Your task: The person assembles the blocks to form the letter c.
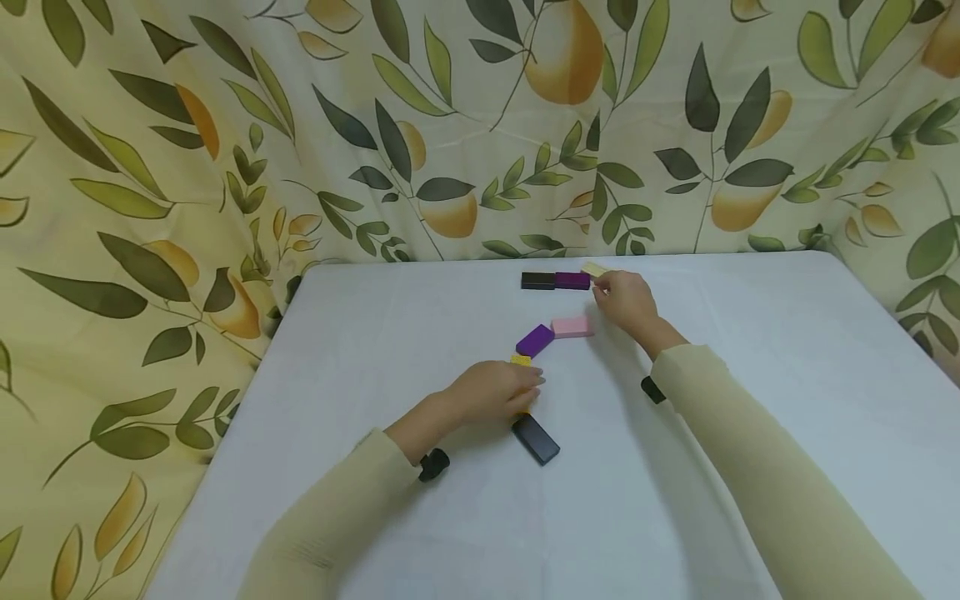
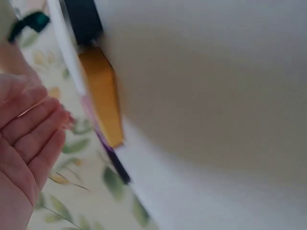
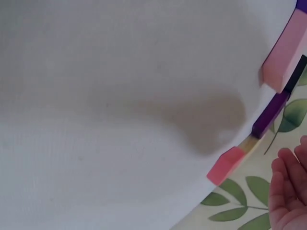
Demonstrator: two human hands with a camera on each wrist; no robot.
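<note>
My left hand [image 1: 497, 390] hovers over the orange-yellow block [image 2: 103, 100], with fingers extended and nothing in them. It hides part of that block in the head view. A dark block [image 1: 536, 439] lies at its near end and a purple block [image 1: 535, 341] at its far end, followed by a pink block [image 1: 572, 327]. My right hand [image 1: 628, 302] is at the right end of the back row, its fingers loosely bent and holding nothing. Beside it are a pale yellow block [image 1: 595, 269] and a coral block [image 3: 225, 165], which the hand covers in the head view.
A black block [image 1: 537, 281] and a dark purple block [image 1: 573, 281] continue the back row leftward, near the rear edge of the white table [image 1: 360, 333]. Behind hangs a leaf-and-fruit patterned curtain [image 1: 480, 125]. Dark bands sit on both wrists.
</note>
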